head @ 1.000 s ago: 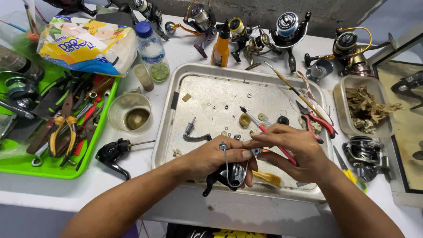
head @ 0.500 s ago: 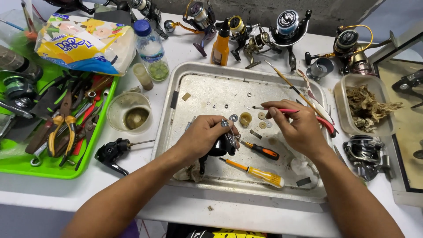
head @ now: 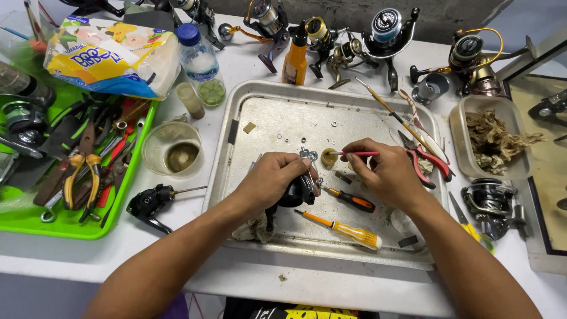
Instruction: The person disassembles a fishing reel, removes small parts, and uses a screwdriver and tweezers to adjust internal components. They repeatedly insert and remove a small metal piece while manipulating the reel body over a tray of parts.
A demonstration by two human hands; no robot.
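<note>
Black reel body (head: 298, 192) in the middle of the metal tray (head: 236, 171), held tight in the left hand (head: 274, 180), fingers wrapped round it. A small silver part sticking up from the top of the reel, just past the fingertips. Right hand (head: 381, 171) close beside, pinching a thin pink-handled brush (head: 354, 153) between thumb and fingers. Brush tip pointing left, near a little brass-coloured cup (head: 328, 157) on the tray. Hands close together, not touching.

Just under the hands: a small black and orange screwdriver (head: 349, 199), and below it a longer yellow and orange screwdriver (head: 342, 228). A dirty rag (head: 254, 227) under the left wrist. Tiny washers and rings scattered on the tray floor.

At the right edge of the tray: red-handled pliers (head: 428, 162) and a long thin brush (head: 393, 113). Further right, a clear tub (head: 493, 139) full of brown fluff, with a silver reel (head: 487, 204) in front of it.

To the left of the tray: a round plastic cup (head: 173, 150) with brown gunk, a black reel part (head: 152, 202), and a green tray (head: 53, 218) full of pliers and tools. Behind: a small water bottle (head: 201, 62), a snack bag (head: 112, 56), an orange bottle (head: 295, 56), and a row of fishing reels (head: 387, 29) along the back of the white table (head: 248, 277).
</note>
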